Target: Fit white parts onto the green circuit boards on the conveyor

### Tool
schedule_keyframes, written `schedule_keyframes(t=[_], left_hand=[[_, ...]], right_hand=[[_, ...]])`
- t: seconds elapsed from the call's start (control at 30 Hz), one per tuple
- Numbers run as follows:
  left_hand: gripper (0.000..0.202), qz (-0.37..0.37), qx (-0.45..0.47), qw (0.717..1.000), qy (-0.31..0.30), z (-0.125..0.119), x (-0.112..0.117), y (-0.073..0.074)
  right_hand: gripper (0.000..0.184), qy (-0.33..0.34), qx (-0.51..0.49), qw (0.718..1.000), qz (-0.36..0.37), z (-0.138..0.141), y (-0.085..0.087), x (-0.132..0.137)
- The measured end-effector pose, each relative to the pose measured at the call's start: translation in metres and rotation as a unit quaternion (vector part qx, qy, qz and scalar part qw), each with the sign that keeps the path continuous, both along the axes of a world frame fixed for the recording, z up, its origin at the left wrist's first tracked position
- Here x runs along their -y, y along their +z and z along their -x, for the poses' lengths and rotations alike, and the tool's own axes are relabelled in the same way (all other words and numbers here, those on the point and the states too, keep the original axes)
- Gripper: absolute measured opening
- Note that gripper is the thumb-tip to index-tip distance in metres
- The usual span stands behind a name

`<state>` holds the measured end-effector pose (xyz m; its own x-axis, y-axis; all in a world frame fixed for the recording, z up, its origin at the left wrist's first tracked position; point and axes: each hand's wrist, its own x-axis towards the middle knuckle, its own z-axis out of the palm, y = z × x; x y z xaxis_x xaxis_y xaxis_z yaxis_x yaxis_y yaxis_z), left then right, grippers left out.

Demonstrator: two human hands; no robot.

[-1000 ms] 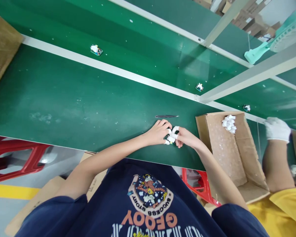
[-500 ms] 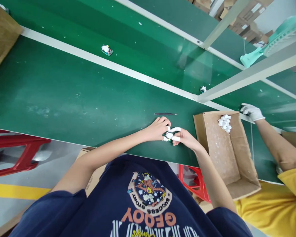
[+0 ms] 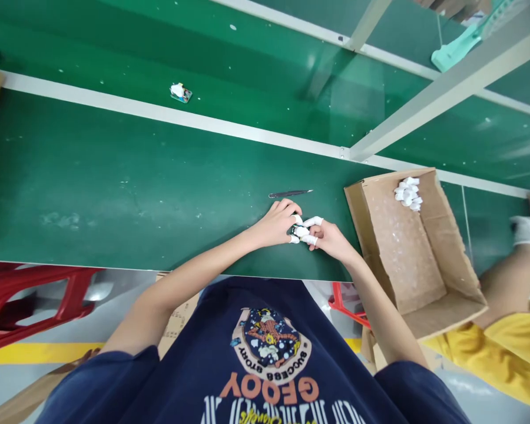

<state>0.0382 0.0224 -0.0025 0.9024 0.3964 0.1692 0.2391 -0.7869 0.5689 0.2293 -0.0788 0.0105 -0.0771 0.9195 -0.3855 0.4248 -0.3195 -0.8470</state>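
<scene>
While the left hand [image 3: 276, 224] and right hand [image 3: 331, 238] are brought together low over the green counter [image 3: 115, 194] in the head view, a small part [image 3: 298, 231] is pinched between their white-capped fingertips; each grip is closed on it, though the part is mostly hidden. Fine fitting of the part is judged to be the step in hand, and a steady fingertip pinch is called for. Black tweezers [image 3: 289, 193] are lying just beyond the hands, untouched. An open cardboard box [image 3: 424, 277] is set to the right, with only a cluster of white pieces [image 3: 407, 193] in its far corner. A finished-looking unit [image 3: 181, 92] is seen on the far belt.
</scene>
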Motion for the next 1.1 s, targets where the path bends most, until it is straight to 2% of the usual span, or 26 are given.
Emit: schedule_keyframes(t=[0.1, 0.23, 0.3, 0.43, 0.57, 0.67, 0.77, 0.87, 0.93, 1.1], left_hand=[[0.020, -0.001, -0.002, 1.000, 0.006, -0.001, -0.001, 0.000], [0.021, 0.002, -0.001, 1.000, 0.005, -0.001, -0.001, -0.001], [0.023, -0.001, 0.003, 1.000, 0.005, -0.001, -0.001, -0.002], [0.019, -0.004, 0.006, 1.000, 0.008, 0.001, 0.000, -0.001], [0.018, -0.004, 0.004, 1.000, 0.011, 0.001, 0.001, 0.000], [0.016, -0.004, 0.003, 1.000, 0.010, 0.001, 0.002, 0.002], [0.018, 0.000, -0.001, 1.000, 0.010, 0.002, 0.002, 0.004], [0.022, -0.001, -0.001, 1.000, 0.010, 0.002, 0.002, 0.003], [0.022, -0.009, 0.001, 1.000, 0.008, 0.002, 0.001, 0.001], [0.025, -0.027, -0.001, 1.000, 0.007, 0.003, -0.001, 0.001]], right_hand=[[0.042, -0.034, -0.018, 0.998, -0.049, -0.001, -0.005, 0.008], [0.024, -0.047, 0.060, 0.985, -0.156, 0.001, -0.008, 0.023], [0.025, -0.024, 0.142, 0.966, -0.214, 0.006, -0.009, 0.030], [0.041, 0.026, 0.310, 0.909, -0.278, 0.018, -0.014, 0.043], [0.055, 0.034, 0.385, 0.870, -0.305, 0.027, -0.019, 0.048], [0.052, 0.034, 0.420, 0.854, -0.306, 0.031, -0.021, 0.049], [0.055, 0.034, 0.383, 0.867, -0.316, 0.029, -0.020, 0.048], [0.060, -0.015, 0.303, 0.896, -0.325, 0.022, -0.017, 0.042], [0.053, -0.043, 0.278, 0.905, -0.320, 0.016, -0.015, 0.034], [0.027, -0.040, 0.241, 0.914, -0.325, 0.011, -0.014, 0.018]])
